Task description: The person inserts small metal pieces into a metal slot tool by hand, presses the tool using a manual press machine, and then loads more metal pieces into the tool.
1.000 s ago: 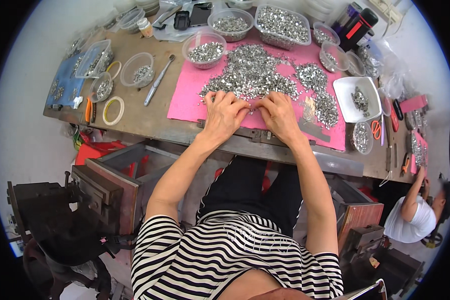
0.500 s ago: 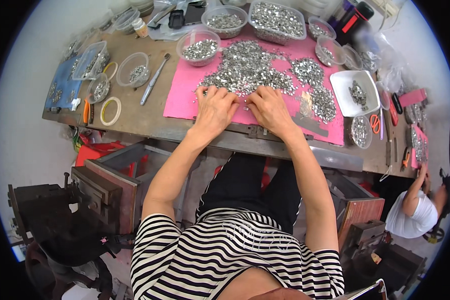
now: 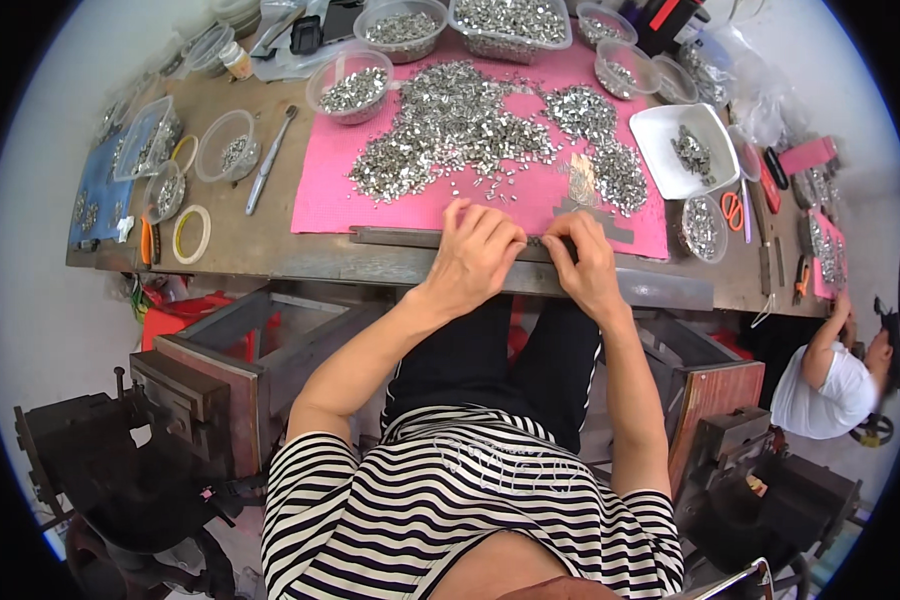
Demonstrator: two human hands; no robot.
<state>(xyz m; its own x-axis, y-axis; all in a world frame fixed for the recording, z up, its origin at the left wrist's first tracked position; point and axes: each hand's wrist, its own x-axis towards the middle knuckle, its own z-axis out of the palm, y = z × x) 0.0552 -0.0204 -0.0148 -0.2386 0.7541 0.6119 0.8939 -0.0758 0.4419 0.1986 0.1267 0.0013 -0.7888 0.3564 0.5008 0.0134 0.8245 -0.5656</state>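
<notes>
My left hand (image 3: 473,255) and my right hand (image 3: 587,262) are at the front edge of the workbench, over a long dark metal bar (image 3: 395,236). The thumb and fingers of each are pressed together in a pinch, the fingertips a short way apart. Whatever they grip is too small or hidden to make out. Just beyond them a pink mat (image 3: 320,190) bears a big heap of small shiny metal pieces (image 3: 450,130), some lying loose at its near side. A smaller metal pile (image 3: 620,178) lies to the right, beside thin flat plates (image 3: 608,226).
Clear plastic tubs (image 3: 350,85) of metal pieces stand along the back. A white tray (image 3: 658,165) is at right, near orange scissors (image 3: 732,212). At left lie a toothbrush-like tool (image 3: 270,165) and a tape roll (image 3: 191,236). Another person (image 3: 830,385) sits far right.
Both hands have moved from the near edge of the metal heap back toward me, onto the bar at the bench edge. The view has shifted slightly; the bar's left part now shows.
</notes>
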